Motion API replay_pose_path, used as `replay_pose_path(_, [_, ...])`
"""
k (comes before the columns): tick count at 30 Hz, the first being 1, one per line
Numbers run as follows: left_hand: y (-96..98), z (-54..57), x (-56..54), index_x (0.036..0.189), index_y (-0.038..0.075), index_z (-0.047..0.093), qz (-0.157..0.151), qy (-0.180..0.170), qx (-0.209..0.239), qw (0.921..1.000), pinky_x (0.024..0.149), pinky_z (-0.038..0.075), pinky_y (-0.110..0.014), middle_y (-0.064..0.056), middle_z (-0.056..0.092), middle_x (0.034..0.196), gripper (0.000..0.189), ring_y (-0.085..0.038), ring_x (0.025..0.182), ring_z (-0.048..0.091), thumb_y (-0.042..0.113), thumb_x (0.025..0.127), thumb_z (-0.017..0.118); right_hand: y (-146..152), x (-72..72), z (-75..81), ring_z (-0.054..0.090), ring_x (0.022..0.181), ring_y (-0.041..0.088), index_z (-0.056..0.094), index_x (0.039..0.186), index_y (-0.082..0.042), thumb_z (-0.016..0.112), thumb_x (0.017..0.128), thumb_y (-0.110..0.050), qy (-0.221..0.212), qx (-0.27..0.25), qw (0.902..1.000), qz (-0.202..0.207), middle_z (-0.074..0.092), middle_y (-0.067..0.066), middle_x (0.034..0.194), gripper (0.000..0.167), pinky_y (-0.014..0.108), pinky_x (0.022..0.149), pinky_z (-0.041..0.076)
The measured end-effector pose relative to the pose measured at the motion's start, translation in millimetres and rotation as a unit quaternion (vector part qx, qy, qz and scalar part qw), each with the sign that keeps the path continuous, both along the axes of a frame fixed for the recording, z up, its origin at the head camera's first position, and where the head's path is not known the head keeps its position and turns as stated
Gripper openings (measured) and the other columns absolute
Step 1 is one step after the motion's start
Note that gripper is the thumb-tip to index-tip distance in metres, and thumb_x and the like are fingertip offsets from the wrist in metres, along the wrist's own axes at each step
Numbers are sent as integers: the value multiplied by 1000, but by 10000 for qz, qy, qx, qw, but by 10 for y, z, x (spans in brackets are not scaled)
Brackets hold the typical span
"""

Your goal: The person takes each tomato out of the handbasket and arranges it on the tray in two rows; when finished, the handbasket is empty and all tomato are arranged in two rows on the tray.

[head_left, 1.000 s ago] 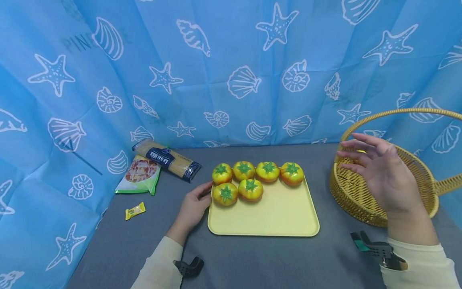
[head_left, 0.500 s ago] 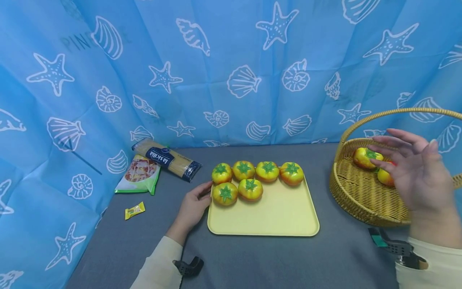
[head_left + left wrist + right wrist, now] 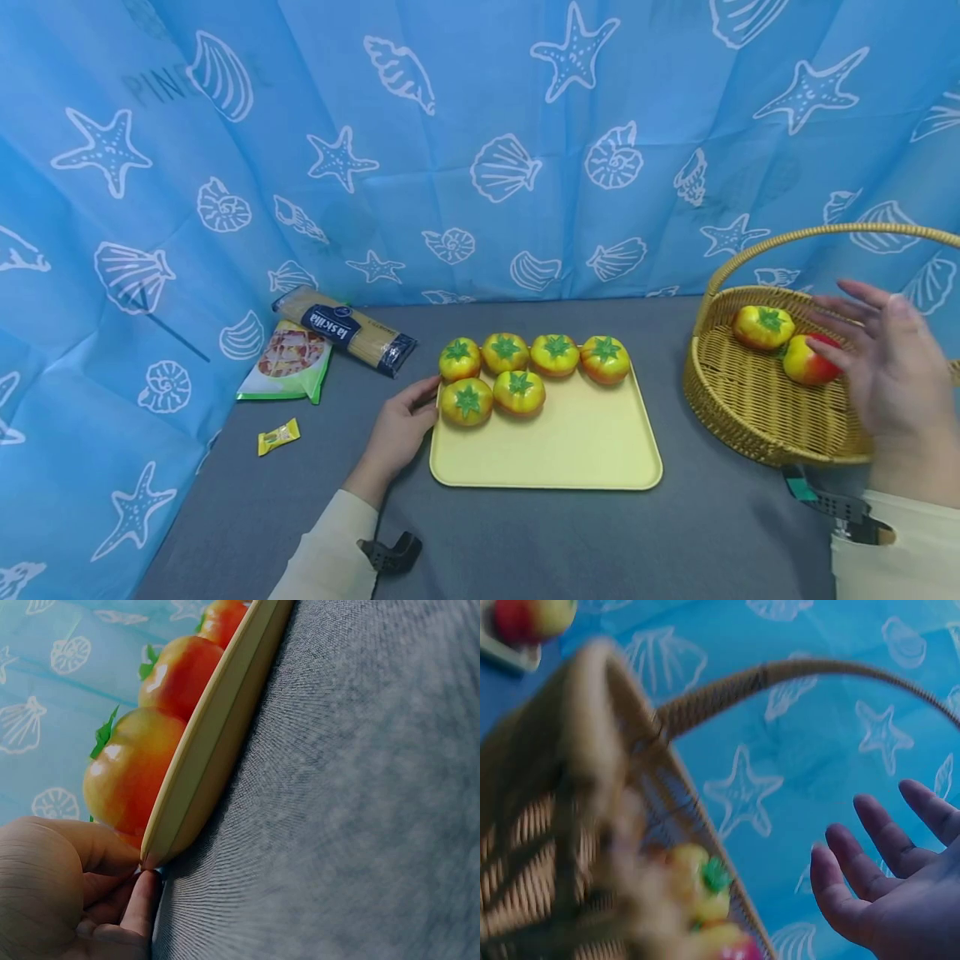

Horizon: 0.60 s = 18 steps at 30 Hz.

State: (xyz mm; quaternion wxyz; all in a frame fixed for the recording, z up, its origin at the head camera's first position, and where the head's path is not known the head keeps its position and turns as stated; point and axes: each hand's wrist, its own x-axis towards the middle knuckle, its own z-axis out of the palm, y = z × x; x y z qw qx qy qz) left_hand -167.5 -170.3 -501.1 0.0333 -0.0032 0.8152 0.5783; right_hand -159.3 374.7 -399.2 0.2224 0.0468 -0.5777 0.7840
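My left hand [image 3: 401, 429] pinches the left edge of a pale yellow tray [image 3: 577, 450]; in the left wrist view, thumb and fingertips [image 3: 146, 889] meet at its corner. Several yellow-orange persimmons [image 3: 520, 392] with green leafy tops stand on the tray, a full row at the back and two more in front at the left. My right hand [image 3: 900, 375] hovers over the right part of a wicker basket [image 3: 720, 412], fingers spread and holding nothing. Inside the basket lie a yellow persimmon [image 3: 762, 327] and a red-and-yellow fruit [image 3: 812, 359], its top not visible.
A pasta packet [image 3: 348, 329] overlaps a green-and-white food bag [image 3: 288, 362] at the back left. A small yellow wrapped sweet [image 3: 278, 437] lies nearer. The basket's tall handle [image 3: 825, 231] arches over it. A blue shell-patterned curtain [image 3: 450, 167] rises behind the grey table.
My right hand has moved right across the basket, uncovering the two fruits in it. My left hand and the tray have stayed in place.
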Motion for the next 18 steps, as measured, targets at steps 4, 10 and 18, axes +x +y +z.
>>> replay_pose_path(4, [1,-5,-6,155,9,61,9,-17,11,10000,116,49,-47,-9,62,152,51,-28,140,58,9,104,67,60,0,-72,58,126,16,57,152,-10,53,116,-28,-425,471,9963,-588,62,3,137,40,12,92,53])
replay_pose_path(10, [4,-6,-2,155,9,61,4,21,-1,10000,115,49,-47,-9,63,151,51,-27,140,58,9,104,67,172,-1,-156,56,124,12,61,146,-19,55,116,-30,-982,1104,9821,-1170,61,-6,130,33,5,85,50])
replay_pose_path(18, [0,6,-1,155,9,61,-16,12,-7,10000,115,50,-46,-9,62,153,51,-27,140,58,8,104,67,229,-17,-263,41,143,14,53,149,-34,41,119,-34,-1705,2489,9407,-1555,54,-18,135,33,17,113,37])
